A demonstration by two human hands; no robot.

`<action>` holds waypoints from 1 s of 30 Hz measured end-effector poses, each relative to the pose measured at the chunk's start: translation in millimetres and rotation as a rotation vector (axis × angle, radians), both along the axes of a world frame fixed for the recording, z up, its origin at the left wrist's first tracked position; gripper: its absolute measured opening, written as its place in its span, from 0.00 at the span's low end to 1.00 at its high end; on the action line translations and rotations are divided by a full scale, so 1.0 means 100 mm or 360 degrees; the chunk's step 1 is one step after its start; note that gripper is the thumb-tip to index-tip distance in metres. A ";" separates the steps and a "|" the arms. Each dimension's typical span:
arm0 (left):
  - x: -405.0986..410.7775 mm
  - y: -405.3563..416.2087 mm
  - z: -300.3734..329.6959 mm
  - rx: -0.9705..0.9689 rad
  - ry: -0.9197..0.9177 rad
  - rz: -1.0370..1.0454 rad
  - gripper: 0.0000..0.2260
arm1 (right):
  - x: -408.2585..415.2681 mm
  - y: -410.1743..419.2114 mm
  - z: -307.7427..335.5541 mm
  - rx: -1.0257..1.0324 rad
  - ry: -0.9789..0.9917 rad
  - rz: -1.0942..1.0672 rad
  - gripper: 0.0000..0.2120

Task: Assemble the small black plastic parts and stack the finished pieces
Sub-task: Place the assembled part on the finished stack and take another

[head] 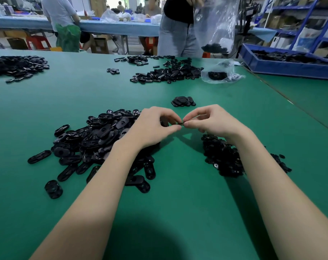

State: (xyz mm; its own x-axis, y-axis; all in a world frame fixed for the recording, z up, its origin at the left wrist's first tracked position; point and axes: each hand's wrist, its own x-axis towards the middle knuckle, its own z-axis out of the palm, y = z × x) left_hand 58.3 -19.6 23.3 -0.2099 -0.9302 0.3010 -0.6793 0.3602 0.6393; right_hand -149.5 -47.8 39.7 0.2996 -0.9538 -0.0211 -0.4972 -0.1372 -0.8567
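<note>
Both my forearms reach in from the bottom edge over the green matte surface [178,212], bare, angled inward so the hands meet mid-frame. My left hand [155,126] and right hand [213,121] are together, fingers curled, thumb and forefinger of each pinching the same small black part [179,123] between them, held just above the surface. Part is thin, dark, edge-on; can't tell its exact shape.

Under and left of my left wrist: big loose pile of oblong pieces [95,139], black plastic, flat, rounded ends, some with a hole or ribbed underside, slightly glossy. Strays spill toward me, one lone oblong piece [53,188] nearest.

Under my right wrist: smaller pile of tiny parts [223,158], black, roundish, matte, one with a pale centre.

Just beyond my hands: short stack of finished pieces [183,101], smooth black ovals, overlapping.

Farther: another heap [168,72] mid-surface, a heap at the far left [17,66], a crumpled clear plastic bag [220,72] with black parts inside. Right: blue plastic bin [286,64] full of black parts, on an adjoining green surface.

Far edge: a person in jeans [178,27] stands holding a clear bag. Behind, long blue-covered tables, more people, red stools, cardboard boxes, blue metal shelving [305,19] at right.
</note>
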 end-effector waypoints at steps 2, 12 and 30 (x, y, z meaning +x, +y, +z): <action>-0.03 0.01 -0.01 0.0132 0.0079 -0.0007 0.06 | -0.06 -0.01 0.01 0.0028 -0.0054 0.0021 0.04; -0.13 -0.01 -0.08 0.0489 0.0592 0.0108 0.10 | -0.26 -0.09 0.12 -0.0195 0.0683 -0.0138 0.03; -0.12 -0.05 -0.16 0.0638 0.0938 0.0117 0.12 | -0.09 -0.01 0.03 -0.0309 0.1474 -0.0177 0.03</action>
